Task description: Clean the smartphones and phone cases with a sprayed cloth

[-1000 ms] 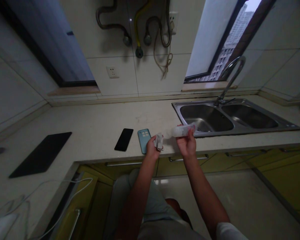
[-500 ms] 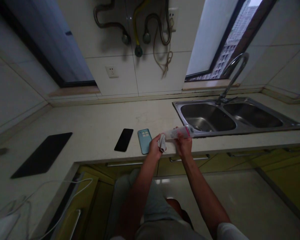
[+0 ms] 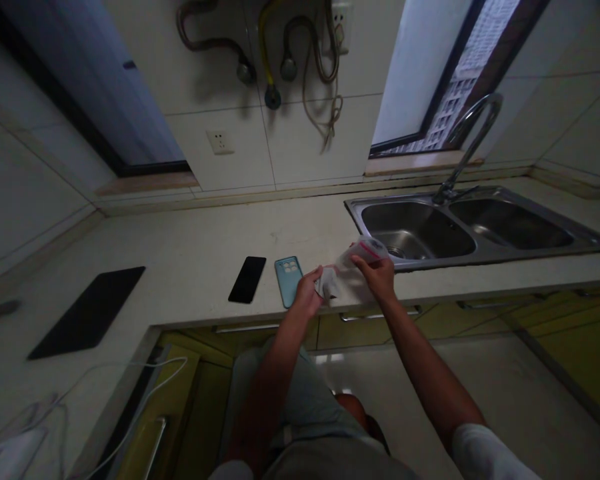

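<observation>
Between my hands, above the counter's front edge, is a clear plastic bag (image 3: 351,277) with a pink strip near its right end. My right hand (image 3: 377,272) pinches the bag near that strip. My left hand (image 3: 310,290) is closed around a crumpled whitish cloth or tissue (image 3: 327,283), which overlaps the bag's left end; whether it also grips the bag I cannot tell. Just left of my left hand lies a light blue phone case (image 3: 289,277), its camera cut-outs facing up. A black phone (image 3: 248,279) lies flat to the left of the case.
A double steel sink (image 3: 473,253) with a curved tap (image 3: 473,143) is set into the counter on the right. On the left lie a dark flat mat (image 3: 90,312) and a white cable (image 3: 150,380). Drawer handles (image 3: 253,327) line the cabinet front below.
The bag has gone from a narrow folded shape to a wider, opened-out one. My right hand has shifted slightly right and now grips it from above. My left hand still holds the crumpled piece.
</observation>
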### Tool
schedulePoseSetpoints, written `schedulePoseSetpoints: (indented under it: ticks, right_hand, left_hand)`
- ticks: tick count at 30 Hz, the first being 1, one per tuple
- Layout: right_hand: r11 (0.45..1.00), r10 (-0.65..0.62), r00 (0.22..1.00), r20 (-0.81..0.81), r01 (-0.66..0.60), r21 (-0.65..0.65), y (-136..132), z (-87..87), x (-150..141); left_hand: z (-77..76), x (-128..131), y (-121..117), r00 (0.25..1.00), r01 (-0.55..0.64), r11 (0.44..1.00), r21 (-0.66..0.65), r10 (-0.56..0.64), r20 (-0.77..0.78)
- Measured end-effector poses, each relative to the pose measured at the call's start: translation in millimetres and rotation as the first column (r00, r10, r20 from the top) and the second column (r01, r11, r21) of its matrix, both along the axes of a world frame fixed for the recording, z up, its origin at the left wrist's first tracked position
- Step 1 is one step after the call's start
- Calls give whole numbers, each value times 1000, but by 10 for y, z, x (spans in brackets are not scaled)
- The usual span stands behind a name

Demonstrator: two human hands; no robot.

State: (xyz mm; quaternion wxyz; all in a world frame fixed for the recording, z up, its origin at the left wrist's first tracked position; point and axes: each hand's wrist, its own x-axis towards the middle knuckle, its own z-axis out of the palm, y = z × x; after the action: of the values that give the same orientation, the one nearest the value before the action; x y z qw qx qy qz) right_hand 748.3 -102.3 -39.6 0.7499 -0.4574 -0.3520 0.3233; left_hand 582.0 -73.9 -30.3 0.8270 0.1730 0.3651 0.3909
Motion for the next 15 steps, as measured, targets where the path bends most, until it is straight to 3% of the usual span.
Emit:
schedulePoseSetpoints:
  ticks: [4, 8, 15]
  right_hand:
    - [990, -138, 982, 132, 139, 0, 279, -66, 353]
    - [995, -61, 984, 169, 72, -61, 450, -158, 542]
    - [990, 10, 987, 158, 13, -141, 496, -199, 548]
  left_hand:
    - [28, -234, 47, 996, -89, 996, -20, 89, 20]
    - [116, -398, 33, 991, -122, 992, 12, 121, 48]
    - [161, -420, -32, 974, -222, 975, 23, 220, 61]
